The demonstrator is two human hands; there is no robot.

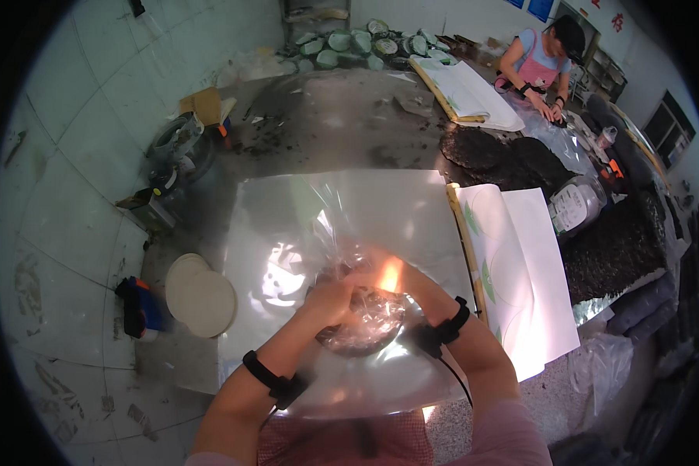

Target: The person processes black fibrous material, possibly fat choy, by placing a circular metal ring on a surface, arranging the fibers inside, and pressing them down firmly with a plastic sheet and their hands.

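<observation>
In front of me a dark round cake lies wrapped in shiny clear plastic film, on a sheet of clear film spread over the worktable. My left hand is closed on the gathered film at the cake's left side. My right hand is bent in over the cake's far side, its fingers closed on the bunched film. A bright orange glow lies over that hand and blurs its fingertips. The film stands up in creases beyond both hands.
Pale round discs lie at left, near a blue-and-black tool. White sheets on a bamboo rod flank the right. Rough black round cakes and a plastic jar sit beyond. A co-worker handles something at far right.
</observation>
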